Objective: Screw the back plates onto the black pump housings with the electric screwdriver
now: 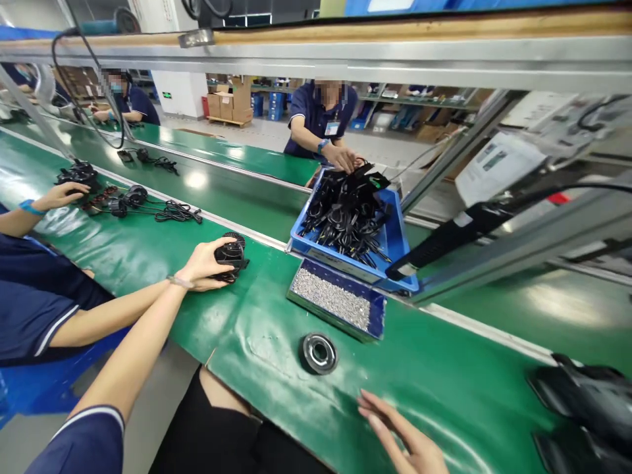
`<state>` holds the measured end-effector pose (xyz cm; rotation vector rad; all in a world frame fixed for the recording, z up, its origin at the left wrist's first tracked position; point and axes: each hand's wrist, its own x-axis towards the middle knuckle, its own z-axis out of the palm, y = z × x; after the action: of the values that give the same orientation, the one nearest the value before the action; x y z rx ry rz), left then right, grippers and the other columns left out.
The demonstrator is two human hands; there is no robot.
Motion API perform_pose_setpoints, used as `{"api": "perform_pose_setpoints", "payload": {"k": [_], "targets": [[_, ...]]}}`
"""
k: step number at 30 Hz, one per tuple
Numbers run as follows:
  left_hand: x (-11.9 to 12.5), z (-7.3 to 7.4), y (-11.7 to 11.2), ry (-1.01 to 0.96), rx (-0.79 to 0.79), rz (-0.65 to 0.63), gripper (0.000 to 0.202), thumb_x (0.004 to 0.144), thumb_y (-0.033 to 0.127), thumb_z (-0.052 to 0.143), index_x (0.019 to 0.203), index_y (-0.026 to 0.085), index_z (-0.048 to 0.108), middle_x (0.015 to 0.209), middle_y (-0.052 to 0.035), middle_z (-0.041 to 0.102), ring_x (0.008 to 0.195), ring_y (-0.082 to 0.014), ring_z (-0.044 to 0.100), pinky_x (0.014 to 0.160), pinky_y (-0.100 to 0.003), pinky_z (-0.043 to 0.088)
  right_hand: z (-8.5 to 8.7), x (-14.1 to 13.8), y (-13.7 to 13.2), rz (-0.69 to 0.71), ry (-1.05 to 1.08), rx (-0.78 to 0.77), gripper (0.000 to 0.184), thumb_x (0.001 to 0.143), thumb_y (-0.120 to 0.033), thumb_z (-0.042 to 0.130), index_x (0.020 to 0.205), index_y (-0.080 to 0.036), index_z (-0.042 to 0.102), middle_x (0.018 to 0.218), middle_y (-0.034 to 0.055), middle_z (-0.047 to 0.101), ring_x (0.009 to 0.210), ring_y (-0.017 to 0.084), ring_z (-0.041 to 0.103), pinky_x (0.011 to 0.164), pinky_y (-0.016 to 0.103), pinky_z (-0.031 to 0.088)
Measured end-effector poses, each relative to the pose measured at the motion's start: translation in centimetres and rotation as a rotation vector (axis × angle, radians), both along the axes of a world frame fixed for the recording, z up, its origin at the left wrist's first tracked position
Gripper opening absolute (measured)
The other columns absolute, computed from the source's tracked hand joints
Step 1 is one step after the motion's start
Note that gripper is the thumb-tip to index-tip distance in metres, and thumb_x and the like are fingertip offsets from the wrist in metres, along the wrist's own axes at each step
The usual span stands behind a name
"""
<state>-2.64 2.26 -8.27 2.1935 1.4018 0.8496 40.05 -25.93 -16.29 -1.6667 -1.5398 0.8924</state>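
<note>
On the left side of the green bench, my left hand (203, 264) grips a black ribbed round part (230, 257), fingers wrapped over its top and side. My right hand (399, 438) hovers low at the front with its fingers stretched out, holding nothing. Between the hands lies a black ring-shaped part (318, 353) with a shiny metal centre. Behind it stands a small blue tray (336, 321) full of tiny silver pieces.
A large blue bin (402, 230) holds tangled black cables (345, 220); a co-worker (323, 118) reaches into it. At left, another worker's hand (62, 196) touches dark parts. Black housings (587, 408) lie at right. A metal shelf beam (345, 62) crosses above.
</note>
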Motion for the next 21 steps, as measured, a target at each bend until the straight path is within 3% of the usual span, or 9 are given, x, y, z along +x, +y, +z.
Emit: {"api": "perform_pose_setpoints", "payload": {"k": [4, 7, 12, 16, 21], "targets": [[0.1, 0.0, -4.3, -0.236, 0.108, 0.051, 0.071, 0.07, 0.055, 0.081, 0.128, 0.017, 0.065, 0.126, -0.0102, 0.073, 0.114, -0.0304, 0.071, 0.102, -0.042, 0.058, 1.1, -2.7, -0.3, -0.03, 0.016, 0.017, 0.05, 0.092, -0.064, 0.059, 0.121, -0.028, 0.079, 0.104, 0.0094, 0.082, 0.094, 0.03, 0.08, 0.093, 0.042, 0.065], [1.3, -1.0, -6.3, -0.374, 0.148, -0.005, 0.085, 0.061, 0.056, 0.091, 0.13, 0.016, 0.062, 0.129, -0.0125, 0.069, 0.119, -0.031, 0.068, 0.105, -0.044, 0.057, 1.5, -4.3, -0.3, -0.079, 0.063, 0.025, 0.048, 0.095, -0.061, 0.057, 0.119, -0.025, 0.078, 0.103, 0.0102, 0.083, 0.095, 0.03, 0.08, 0.094, 0.044, 0.064], [7.3, -3.0, -8.7, -0.436, 0.023, -0.243, 0.091, 0.059, 0.054, 0.095, 0.135, 0.016, 0.059, 0.133, -0.015, 0.066, 0.123, -0.0324, 0.066, 0.11, -0.047, 0.054, 0.8, -4.9, -1.2, -0.113, 0.12, 0.021, 0.04, 0.097, -0.05, 0.06, 0.118, -0.021, 0.077, 0.109, 0.0117, 0.082, 0.1, 0.028, 0.079, 0.096, 0.042, 0.063], [12.4, -3.0, -10.1, -0.422, -0.066, -0.49, 0.08, 0.064, 0.043, 0.095, 0.133, 0.017, 0.064, 0.127, -0.014, 0.071, 0.119, -0.0309, 0.07, 0.109, -0.045, 0.054, 0.3, -4.5, -2.6, -0.128, 0.067, 0.025, 0.037, 0.098, -0.046, 0.059, 0.119, -0.022, 0.076, 0.11, 0.0107, 0.081, 0.101, 0.028, 0.079, 0.094, 0.043, 0.063], [14.9, -2.8, -11.2, -0.265, -0.101, -0.647, 0.069, 0.071, 0.03, 0.091, 0.135, 0.021, 0.065, 0.129, -0.0105, 0.074, 0.122, -0.0309, 0.07, 0.114, -0.046, 0.051, 1.6, -3.3, -2.3, -0.12, 0.005, 0.089, 0.033, 0.099, -0.044, 0.058, 0.114, -0.022, 0.078, 0.105, 0.0099, 0.082, 0.097, 0.028, 0.079, 0.092, 0.042, 0.064]]}}
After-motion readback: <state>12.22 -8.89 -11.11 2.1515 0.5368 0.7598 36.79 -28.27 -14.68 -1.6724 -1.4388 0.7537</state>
